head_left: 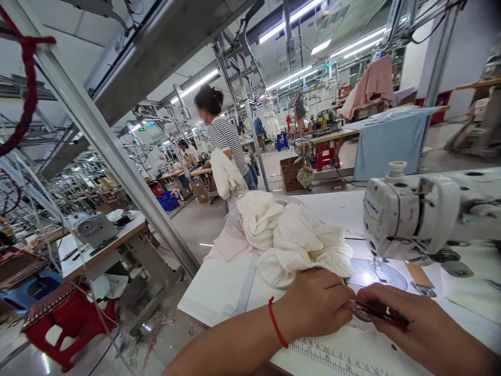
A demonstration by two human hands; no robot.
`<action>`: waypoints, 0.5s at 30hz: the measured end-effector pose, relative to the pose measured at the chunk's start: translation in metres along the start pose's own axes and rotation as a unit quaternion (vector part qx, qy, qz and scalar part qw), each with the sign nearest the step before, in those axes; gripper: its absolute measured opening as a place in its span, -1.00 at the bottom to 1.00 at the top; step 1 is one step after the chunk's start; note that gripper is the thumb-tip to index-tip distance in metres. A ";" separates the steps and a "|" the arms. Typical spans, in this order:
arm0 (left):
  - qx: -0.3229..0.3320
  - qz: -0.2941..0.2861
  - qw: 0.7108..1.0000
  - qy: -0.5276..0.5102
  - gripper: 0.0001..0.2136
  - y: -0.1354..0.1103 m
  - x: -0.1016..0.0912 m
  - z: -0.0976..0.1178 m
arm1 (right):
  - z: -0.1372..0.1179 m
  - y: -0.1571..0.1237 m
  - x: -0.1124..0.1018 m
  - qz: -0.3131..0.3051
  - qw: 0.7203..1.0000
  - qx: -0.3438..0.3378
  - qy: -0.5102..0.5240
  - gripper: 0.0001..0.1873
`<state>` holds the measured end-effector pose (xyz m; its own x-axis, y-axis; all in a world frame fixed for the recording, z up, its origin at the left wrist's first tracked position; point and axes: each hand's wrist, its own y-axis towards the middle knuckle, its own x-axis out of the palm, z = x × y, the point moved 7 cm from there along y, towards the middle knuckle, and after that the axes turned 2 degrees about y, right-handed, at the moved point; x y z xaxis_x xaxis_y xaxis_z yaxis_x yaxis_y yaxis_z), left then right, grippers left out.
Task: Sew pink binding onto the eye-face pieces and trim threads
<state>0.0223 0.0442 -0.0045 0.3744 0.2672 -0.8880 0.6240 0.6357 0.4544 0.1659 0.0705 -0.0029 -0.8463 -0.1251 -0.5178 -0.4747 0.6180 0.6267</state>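
Observation:
My right hand [407, 318] is closed around a slim dark metal tool [385, 314] that looks like thread snips, its tip pointing left. My left hand [319, 300], with a red cord at the wrist, is closed, its fingertips pinched against the tool's tip. What those fingers grip is too small to make out. Between the hands shows a small shiny round metal part [362, 312]. Just beyond my left hand lies a bunched heap of cream fabric [293, 235]. A white sewing machine [410, 209] stands beyond my right hand, its needle area lit.
Ruler markings run along the white table [219, 290] near its front edge. Pale pink fabric [233, 243] lies at the left of the heap. A slanting metal post [117, 146] rises left of the table. A person in a striped top [230, 138] stands beyond, with cream cloth.

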 end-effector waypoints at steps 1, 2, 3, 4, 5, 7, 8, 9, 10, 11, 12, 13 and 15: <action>-0.001 -0.003 1.000 -0.003 -0.83 0.000 0.002 -0.001 | 0.000 0.000 0.002 -0.003 1.000 -0.019 0.000 -0.80; -0.004 -0.006 1.000 -0.007 -0.83 0.001 0.004 -0.003 | 0.001 -0.001 0.004 -0.008 0.999 -0.035 0.000 -0.79; -0.009 -0.008 1.000 -0.014 -0.84 0.001 0.006 -0.004 | 0.003 -0.003 0.006 -0.012 0.999 -0.037 -0.003 -0.81; -0.017 -0.007 1.000 -0.023 -0.83 0.001 0.007 -0.006 | 0.008 -0.005 0.007 -0.014 1.000 -0.025 -0.009 -0.84; -0.026 -0.003 0.999 -0.036 -0.83 0.001 0.006 -0.008 | 0.013 -0.008 0.009 -0.017 1.000 -0.006 -0.015 -0.87; -0.047 0.015 0.996 -0.072 -0.84 0.002 0.003 -0.011 | 0.020 -0.013 0.010 -0.014 0.999 0.027 -0.026 -0.91; -0.055 0.029 0.994 -0.092 -0.85 0.002 0.001 -0.012 | 0.022 -0.015 0.009 -0.004 0.999 0.033 -0.030 -0.90; -0.060 0.044 0.991 -0.111 -0.86 0.002 -0.003 -0.013 | 0.022 -0.017 0.008 0.004 0.999 0.031 -0.032 -0.88; -0.062 0.062 0.988 -0.130 -0.88 0.003 -0.006 -0.014 | 0.020 -0.018 0.007 0.010 0.999 0.025 -0.035 -0.86; -0.061 0.079 0.984 -0.146 -0.89 0.003 -0.010 -0.014 | 0.018 -0.018 0.006 0.012 0.999 0.021 -0.036 -0.87; -0.060 0.094 0.981 -0.160 -0.90 0.002 -0.014 -0.014 | 0.016 -0.017 0.005 0.009 0.999 0.024 -0.038 -0.90; -0.060 0.105 0.978 -0.170 -0.91 0.002 -0.016 -0.013 | 0.015 -0.016 0.005 0.006 0.999 0.032 -0.037 -0.94; -0.061 0.120 0.976 -0.174 -0.91 0.001 -0.021 -0.012 | 0.014 -0.015 0.005 0.002 0.998 0.056 -0.030 -0.91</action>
<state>0.0071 0.0481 0.0144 0.7230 0.1701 -0.6696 0.4118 0.6721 0.6154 0.1723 0.0712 -0.0229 -0.8301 -0.0776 -0.5522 -0.4392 0.7013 0.5615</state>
